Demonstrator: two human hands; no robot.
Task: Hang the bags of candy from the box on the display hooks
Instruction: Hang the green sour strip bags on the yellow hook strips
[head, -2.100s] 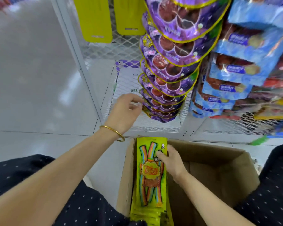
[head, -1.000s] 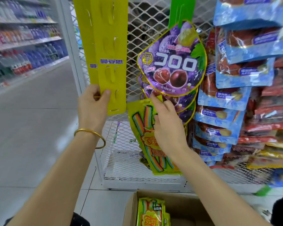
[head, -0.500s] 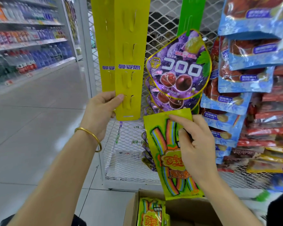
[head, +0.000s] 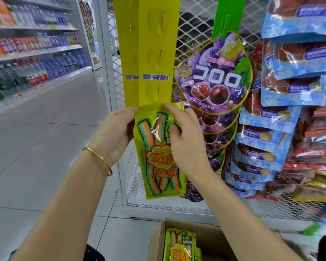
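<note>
Both hands up on one yellow-green candy bag point(head: 158, 153), held upright. Left hand point(head: 115, 132) grips its left edge near the top, thumb at the corner and fingers out of sight behind. Right hand point(head: 186, 144) pinches the upper right, forefinger along the top seal, thumb pressed on the front. Directly above the grip, the bag's top edge meets the bottom end of the yellow hanging strip point(head: 154, 53); cannot tell if a hook has caught. Just right of the right hand: purple gummy bags point(head: 213, 76). Well below the hands: open box point(head: 157, 240), more of the same bags point(head: 179, 245) inside.
</note>
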